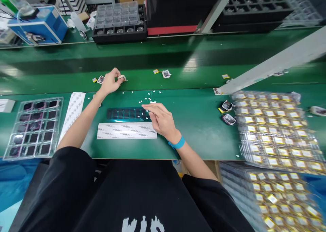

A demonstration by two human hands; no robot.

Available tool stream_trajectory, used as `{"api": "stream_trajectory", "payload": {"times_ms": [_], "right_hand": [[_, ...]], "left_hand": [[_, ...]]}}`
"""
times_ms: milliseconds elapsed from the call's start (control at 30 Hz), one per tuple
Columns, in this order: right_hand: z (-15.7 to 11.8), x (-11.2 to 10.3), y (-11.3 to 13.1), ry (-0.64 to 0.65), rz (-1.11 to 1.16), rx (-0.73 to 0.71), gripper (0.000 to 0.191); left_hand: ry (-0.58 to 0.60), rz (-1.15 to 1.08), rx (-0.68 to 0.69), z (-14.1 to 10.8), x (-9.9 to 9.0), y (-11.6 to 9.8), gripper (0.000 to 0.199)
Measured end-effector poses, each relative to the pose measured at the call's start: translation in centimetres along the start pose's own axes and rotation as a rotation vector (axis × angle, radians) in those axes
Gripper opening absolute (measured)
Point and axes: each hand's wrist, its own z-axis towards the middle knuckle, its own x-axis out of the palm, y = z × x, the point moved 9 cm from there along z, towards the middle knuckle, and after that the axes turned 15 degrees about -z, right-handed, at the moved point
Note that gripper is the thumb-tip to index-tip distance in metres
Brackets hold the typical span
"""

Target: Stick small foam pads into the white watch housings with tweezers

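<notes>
On the raised green ledge, my left hand [111, 81] is closed, its fingertips pinching a small white-rimmed part [122, 77]. Beside that wrist lies a similar white-framed electronic module [101, 79] with a yellow-edged battery [94, 80]. My right hand [163, 120] has its fingers stretched out over the right end of a dark slotted strip sheet [124, 113]; nothing shows in its grasp. Just below that sheet is a white printed backing strip [127, 131], its right end near my right thumb. Small white scraps [150, 99] are scattered beyond my right fingertips.
At left are a clear tray [58, 123] of dark square parts and another printed strip [73, 110]. Stacked clear trays [270, 127] of yellow-edged batteries stand at right, near two loose modules [228, 119]. A white post [275, 60] slants across the right; another module [166, 74] lies on the ledge.
</notes>
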Motion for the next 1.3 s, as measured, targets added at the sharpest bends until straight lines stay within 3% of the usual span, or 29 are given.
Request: {"api": "stream_trajectory", "payload": {"times_ms": [100,200,267,367,733,1000,1167,1300], "right_hand": [[0.1,0.3,-0.9,0.028,0.097,0.152,0.032],[-0.1,0.5,-1.9,0.047,0.161,0.310,0.024],[-0.1,0.7,-1.9,0.063,0.184,0.317,0.019],[-0.1,0.7,-1.1,0.064,0.161,0.216,0.021],[-0.3,-1.5,1.3,-0.135,-0.065,-0.007,0.015],[-0.7,0.0,0.8,0.004,-0.064,0.016,0.025],[-0.3,0.8,-0.4,0.059,0.102,0.100,0.020],[-0.2,1.0,-1.0,0.039,0.128,0.127,0.020]], "left_hand": [[0.071,-0.434,-0.096,-5.3,3.7,-3.6,0.054],[0.142,-0.638,-0.183,-11.0,7.3,-7.4,0.056],[0.169,-0.694,-0.185,-13.7,8.7,-9.4,0.053],[0.160,-0.728,-0.133,-15.7,9.1,-10.9,0.048],[-0.015,-0.627,-0.039,-17.4,8.4,-10.6,0.038],[-0.101,-0.444,0.053,-18.0,7.6,-11.1,0.016],[-0.094,-0.410,-0.019,-17.4,7.4,-10.0,0.014],[-0.017,-0.322,-0.059,-17.2,8.0,-9.7,0.011]]}}
